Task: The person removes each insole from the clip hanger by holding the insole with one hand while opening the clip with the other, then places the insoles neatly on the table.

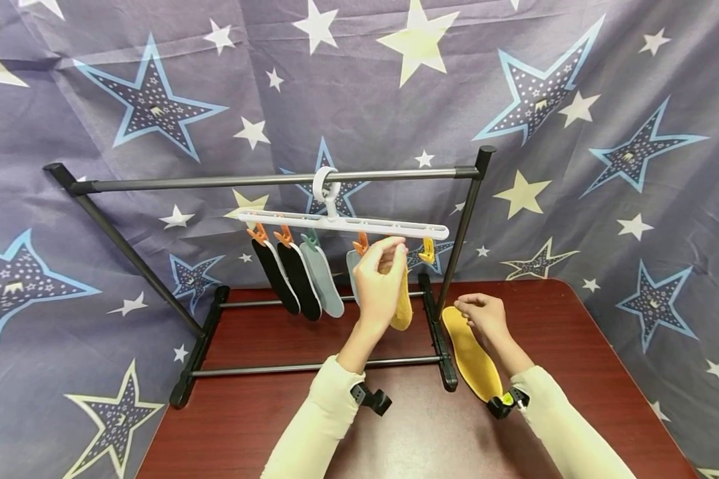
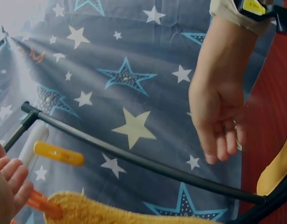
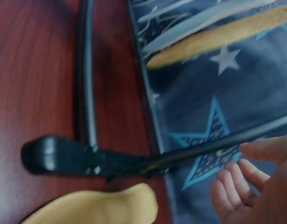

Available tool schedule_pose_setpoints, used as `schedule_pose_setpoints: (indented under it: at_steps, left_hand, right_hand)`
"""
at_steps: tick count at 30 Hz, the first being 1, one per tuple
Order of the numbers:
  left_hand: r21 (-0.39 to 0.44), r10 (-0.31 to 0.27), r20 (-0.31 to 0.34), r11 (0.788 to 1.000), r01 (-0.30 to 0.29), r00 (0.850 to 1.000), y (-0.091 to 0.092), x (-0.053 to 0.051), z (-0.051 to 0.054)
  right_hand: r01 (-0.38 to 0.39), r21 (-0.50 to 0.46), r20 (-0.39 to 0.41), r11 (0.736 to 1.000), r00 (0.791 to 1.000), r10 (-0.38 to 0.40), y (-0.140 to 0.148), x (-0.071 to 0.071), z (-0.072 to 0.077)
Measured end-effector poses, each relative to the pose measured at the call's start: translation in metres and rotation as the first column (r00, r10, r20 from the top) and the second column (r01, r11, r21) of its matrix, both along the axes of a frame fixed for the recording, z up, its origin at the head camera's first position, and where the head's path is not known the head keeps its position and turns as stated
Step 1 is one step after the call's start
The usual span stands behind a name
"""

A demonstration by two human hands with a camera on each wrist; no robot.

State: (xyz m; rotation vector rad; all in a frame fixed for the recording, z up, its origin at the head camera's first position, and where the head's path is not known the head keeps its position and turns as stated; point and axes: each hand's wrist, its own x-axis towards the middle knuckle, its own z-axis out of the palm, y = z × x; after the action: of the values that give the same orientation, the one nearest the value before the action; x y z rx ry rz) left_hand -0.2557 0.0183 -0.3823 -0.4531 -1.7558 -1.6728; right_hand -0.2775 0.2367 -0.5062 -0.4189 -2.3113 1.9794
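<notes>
My left hand [image 1: 381, 283] is raised just under the white hanger [image 1: 341, 223], its fingers bent at the top of a yellow insole [image 1: 403, 309]. An orange clip [image 2: 45, 205] bites that insole's end right beside the fingers [image 2: 16, 175]; whether they pinch the clip is hidden. A yellow clip [image 1: 428, 251] hangs from the bar to the right with nothing in it. Low at the right, my right hand [image 1: 485, 316], fingers loosely bent, hovers near the top end of a second yellow insole [image 1: 472, 356] lying on the table. Nothing shows in its fingers.
Black insoles [image 1: 275, 276] and grey insoles [image 1: 322, 279] hang from clips at the left. A black rack [image 1: 275, 180] carries the hanger by its hook and stands on the reddish table [image 1: 395, 426]. Behind hangs a starry curtain [image 1: 359, 86].
</notes>
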Motion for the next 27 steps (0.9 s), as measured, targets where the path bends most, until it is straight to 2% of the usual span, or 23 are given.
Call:
schedule_pose_setpoints:
  at_steps: [5,8,12,19,27]
  left_hand:
    - [0.035,0.053,-0.002,0.998,-0.053,0.999,-0.011,-0.003,-0.002]
    - [0.022,0.082,0.011,0.996,-0.083,0.997,-0.015,-0.004,-0.004]
    - [0.013,0.096,0.024,0.995,-0.096,0.995,-0.018,-0.005,-0.008]
    - [-0.028,0.102,0.051,0.995,-0.100,0.994,-0.021,-0.007,-0.014]
    - [-0.122,0.102,0.106,0.989,-0.089,0.989,-0.023,-0.013,-0.016]
  right_hand:
    - [-0.051,-0.141,-0.118,0.989,0.992,0.034,-0.011,0.002,0.015]
    - [-0.085,-0.132,-0.198,0.988,0.978,0.057,-0.017,0.003,0.025]
    - [-0.116,-0.054,-0.263,0.992,0.960,0.098,-0.025,0.004,0.035]
    - [-0.183,-0.024,-0.317,0.983,0.934,0.166,-0.034,0.006,0.044]
    - [-0.280,0.015,-0.315,0.960,0.910,0.271,-0.042,0.006,0.048]
